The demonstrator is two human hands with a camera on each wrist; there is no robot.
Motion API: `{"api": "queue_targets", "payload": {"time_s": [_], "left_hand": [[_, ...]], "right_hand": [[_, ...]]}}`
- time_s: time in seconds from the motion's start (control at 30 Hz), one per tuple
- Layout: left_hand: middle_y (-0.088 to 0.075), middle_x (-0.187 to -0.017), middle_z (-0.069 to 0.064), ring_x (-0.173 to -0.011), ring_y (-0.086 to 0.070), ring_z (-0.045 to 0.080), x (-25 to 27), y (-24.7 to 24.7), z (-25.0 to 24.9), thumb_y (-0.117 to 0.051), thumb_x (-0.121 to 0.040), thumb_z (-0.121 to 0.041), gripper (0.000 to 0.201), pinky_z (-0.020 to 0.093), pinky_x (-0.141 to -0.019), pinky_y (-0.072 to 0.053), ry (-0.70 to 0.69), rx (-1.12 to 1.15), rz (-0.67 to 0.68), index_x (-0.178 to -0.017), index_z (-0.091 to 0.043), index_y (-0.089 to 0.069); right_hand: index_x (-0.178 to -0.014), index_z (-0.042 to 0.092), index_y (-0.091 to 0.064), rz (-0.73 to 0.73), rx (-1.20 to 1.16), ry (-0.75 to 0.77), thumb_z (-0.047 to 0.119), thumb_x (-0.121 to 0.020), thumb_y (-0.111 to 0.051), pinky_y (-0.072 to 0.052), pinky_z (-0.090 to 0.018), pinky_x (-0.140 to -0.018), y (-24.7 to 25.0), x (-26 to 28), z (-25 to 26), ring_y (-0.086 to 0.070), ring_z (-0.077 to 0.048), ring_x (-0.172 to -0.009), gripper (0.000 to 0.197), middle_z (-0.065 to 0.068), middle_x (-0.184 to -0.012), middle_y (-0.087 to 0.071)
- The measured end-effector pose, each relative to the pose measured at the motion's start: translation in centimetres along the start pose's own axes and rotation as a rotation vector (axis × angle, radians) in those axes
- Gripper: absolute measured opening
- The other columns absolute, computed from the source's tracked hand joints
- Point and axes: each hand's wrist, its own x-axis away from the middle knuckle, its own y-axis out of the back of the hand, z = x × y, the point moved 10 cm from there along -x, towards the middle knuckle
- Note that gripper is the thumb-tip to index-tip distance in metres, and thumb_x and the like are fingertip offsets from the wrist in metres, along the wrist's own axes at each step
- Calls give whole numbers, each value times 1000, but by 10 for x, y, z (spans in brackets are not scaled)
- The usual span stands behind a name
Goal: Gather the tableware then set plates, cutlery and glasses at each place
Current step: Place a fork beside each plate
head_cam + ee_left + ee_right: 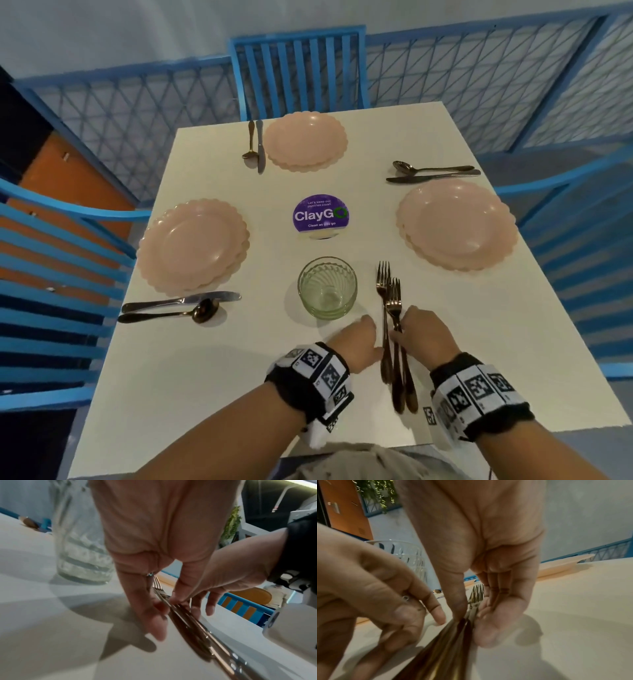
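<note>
A bundle of bronze forks [390, 294] lies near the table's front edge, tines pointing away from me. My left hand [371, 342] pinches the handles from the left, thumb and fingers on them [164, 605]. From the right, my right hand [406, 330] grips the same handles between thumb and fingers [471, 614]. A greenish ribbed glass [327, 287] stands just left of the forks; in the left wrist view it looks like a tall nested stack [82, 547]. Pink scalloped plates sit at the left [193, 246], far [306, 140] and right [457, 224] places.
A knife and spoon pair lies beside each plate: left [178, 306], far [256, 145], right [433, 173]. A purple ClayGo sticker [321, 214] marks the centre of the white table [205, 377]. Blue chairs stand at the far side [298, 68], left [51, 274] and right [582, 240].
</note>
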Motion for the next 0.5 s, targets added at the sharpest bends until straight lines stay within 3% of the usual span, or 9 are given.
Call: {"api": "queue_targets", "payload": {"time_s": [0.07, 0.17, 0.27, 0.33, 0.43, 0.5], "left_hand": [[-57, -102, 16, -90, -64, 33, -7, -2, -2, -50, -92, -21, 43, 44, -80, -56, 57, 61, -45, -127, 0, -37], [-62, -105, 19, -89, -68, 34, -15, -4, 0, -55, -89, -22, 39, 49, -77, -58, 143, 214, -101, -118, 1, -44], [-64, -102, 18, -88, -68, 36, -15, 1, 0, -54, -90, -24, 32, 47, -80, -57, 189, 242, -164, -113, -2, -50], [-64, -100, 17, -90, -67, 36, -16, 4, -1, -53, -92, -25, 28, 44, -84, -55, 195, 183, -175, -108, -3, -53], [-55, -73, 10, -82, -63, 32, -17, 5, -9, -48, -94, -23, 25, 34, -72, -50, 164, 72, -145, -87, -1, -58], [-59, -79, 18, -84, -61, 32, -14, 6, -18, -44, -95, -18, 27, 33, -72, -44, 133, 6, -154, -93, 4, -61]], "right_hand": [[-84, 7, -56, -7, -41, 34, 30, -88, -57, -36, -25, -67, 0, -3, 1, -63, -25, -92, 23, -11, -90, -64], [-62, 19, -39, 6, -135, 37, 26, -88, -59, -48, -29, -72, -2, -4, 0, -65, -26, -82, 34, -12, -87, -69], [-59, 18, -44, 12, -300, 6, 22, -87, -62, -56, -37, -75, -2, -3, -7, -69, -29, -76, 34, -15, -76, -70], [-57, 16, -48, 30, -381, -6, 19, -86, -63, -55, -31, -67, -4, -4, -12, -66, -24, -62, 33, -7, -60, -63], [-56, 15, -51, 55, -476, -12, 14, -86, -62, -52, -26, -59, -8, -6, -16, -57, -14, -47, 32, -1, -51, -57], [-57, 14, -51, 63, -521, -8, 11, -87, -60, -49, -23, -54, -10, -7, -17, -55, -15, -45, 32, -2, -51, -56]]}}
